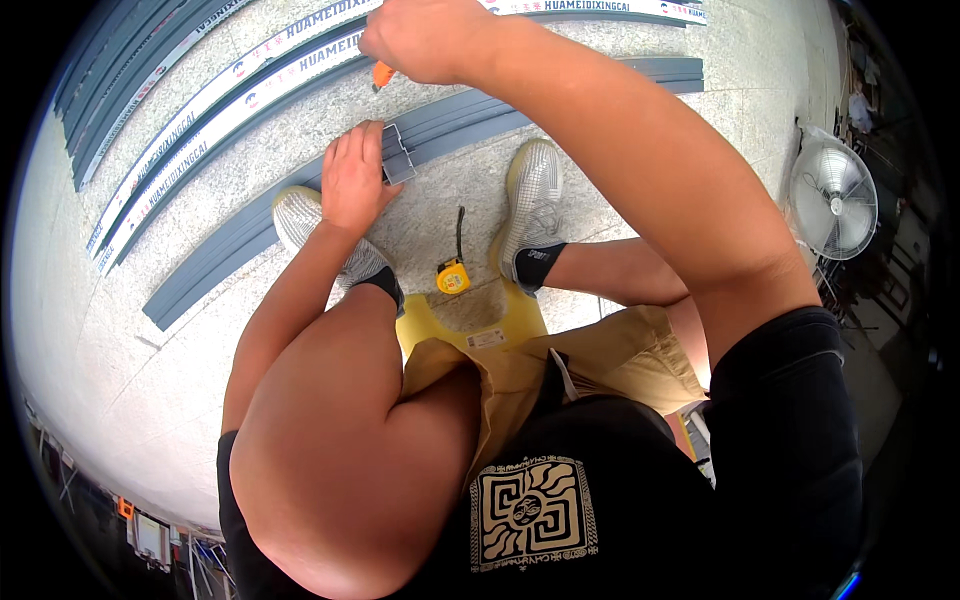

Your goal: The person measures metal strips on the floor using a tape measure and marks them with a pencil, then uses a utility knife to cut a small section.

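My left hand (350,175) is closed on a short grey profile piece (398,156), its hollow cut end showing beside the fingers. The piece rests at a long grey profile bar (465,122) lying across the floor in front of my shoes. Farther off, my right hand (425,42) is closed round a small orange tool (382,74) with a dark tip pointing down. Most of that tool is hidden in the fist, so its kind cannot be told. Between my feet lies a yellow tape measure (453,277), a dark strap stretching away from it.
Several long profiles with white printed film (215,115) lie beyond the grey bar. More dark profiles (110,95) are stacked at the far left. A yellow plastic stool (425,322) is under me. A white fan (834,203) stands at the right.
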The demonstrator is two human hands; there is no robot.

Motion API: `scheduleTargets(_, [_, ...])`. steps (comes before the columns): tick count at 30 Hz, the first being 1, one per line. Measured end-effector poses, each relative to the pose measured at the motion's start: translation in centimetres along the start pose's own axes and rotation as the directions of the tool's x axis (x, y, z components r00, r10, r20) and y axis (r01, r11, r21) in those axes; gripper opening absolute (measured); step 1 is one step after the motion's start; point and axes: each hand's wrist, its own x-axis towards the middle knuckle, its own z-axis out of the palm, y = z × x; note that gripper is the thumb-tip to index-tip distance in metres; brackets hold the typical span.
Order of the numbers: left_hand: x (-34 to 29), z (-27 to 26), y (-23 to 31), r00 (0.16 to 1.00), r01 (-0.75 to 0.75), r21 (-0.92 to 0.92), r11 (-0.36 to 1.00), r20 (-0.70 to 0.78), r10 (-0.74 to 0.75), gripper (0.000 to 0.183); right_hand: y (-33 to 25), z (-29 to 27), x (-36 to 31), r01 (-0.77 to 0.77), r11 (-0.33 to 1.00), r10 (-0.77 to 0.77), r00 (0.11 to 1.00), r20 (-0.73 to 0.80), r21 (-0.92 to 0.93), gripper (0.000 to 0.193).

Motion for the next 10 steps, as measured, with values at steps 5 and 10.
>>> scheduleTargets(5, [0.7,0.4,0.6,1.0,0.002,0.026,1.0,-0.009,-0.002,0.095,-2.1,4.8,-7.0,-0.316,0.878,0.365,0.928,-0.076,0.359,0.024])
scheduleTargets(10, [1.2,0.4,0.5,1.0,0.009,0.017,1.0,0.008,-0.009,0.096,-9.0,10.4,-13.9,-0.604,0.378,0.738,0.654,0.166,0.702,0.045])
